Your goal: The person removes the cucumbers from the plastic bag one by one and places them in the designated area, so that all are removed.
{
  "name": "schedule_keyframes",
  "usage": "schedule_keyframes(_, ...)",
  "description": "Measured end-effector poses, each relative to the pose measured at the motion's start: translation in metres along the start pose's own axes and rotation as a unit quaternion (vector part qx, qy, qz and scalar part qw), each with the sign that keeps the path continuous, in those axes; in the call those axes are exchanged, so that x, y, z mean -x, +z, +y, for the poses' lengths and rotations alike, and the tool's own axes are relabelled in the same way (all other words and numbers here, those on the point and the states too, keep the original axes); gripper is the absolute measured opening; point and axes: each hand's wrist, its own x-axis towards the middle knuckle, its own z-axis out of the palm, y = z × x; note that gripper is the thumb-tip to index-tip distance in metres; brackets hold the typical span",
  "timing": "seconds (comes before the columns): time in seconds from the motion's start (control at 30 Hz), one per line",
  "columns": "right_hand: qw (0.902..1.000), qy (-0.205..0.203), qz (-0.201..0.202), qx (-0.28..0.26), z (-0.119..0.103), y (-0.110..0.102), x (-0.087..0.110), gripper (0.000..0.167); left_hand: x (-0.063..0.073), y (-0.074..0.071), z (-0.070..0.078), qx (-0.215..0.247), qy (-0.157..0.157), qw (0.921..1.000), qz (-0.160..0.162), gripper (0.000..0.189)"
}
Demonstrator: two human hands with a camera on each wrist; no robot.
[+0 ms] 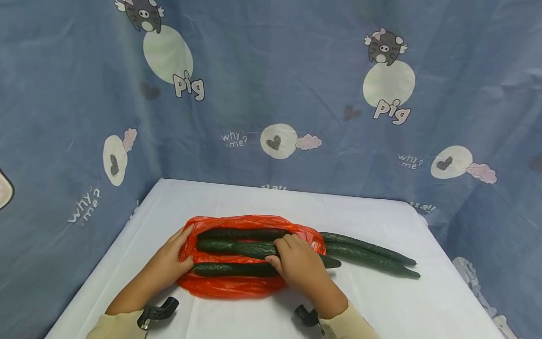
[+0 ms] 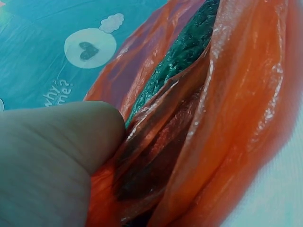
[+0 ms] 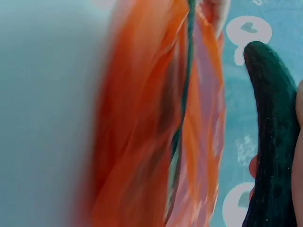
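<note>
A red plastic bag (image 1: pixel 237 288) lies spread on the table, its mouth wide. My left hand (image 1: pixel 171 261) grips the bag's left end, the thumb (image 2: pixel 94 137) pressing on the film in the left wrist view. With my right hand (image 1: pixel 298 263) I hold a long dark green cucumber (image 1: pixel 237 247), seen close up in the right wrist view (image 3: pixel 274 137). Its tip sticks out past the bag's right side. On either side of it, one cucumber (image 1: pixel 228 270) lies nearer to me and another cucumber (image 1: pixel 241 233) farther back, partly within the bag.
Two more cucumbers (image 1: pixel 372 260) lie side by side right of the bag, their left ends hidden behind it. A white cloth (image 1: pixel 237 193) covers the table. Blue printed fabric (image 1: pixel 275 103) hangs behind and at the sides. A black wrist mount (image 1: pixel 158 311) sits by each forearm.
</note>
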Motion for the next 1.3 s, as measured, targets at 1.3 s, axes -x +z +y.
schedule_keyframes(1.3,0.9962,0.07,-0.038,0.037,0.134,-0.018,0.094,0.035,-0.004,-0.001,-0.005,0.008,-0.012,0.9997,-0.018,0.089)
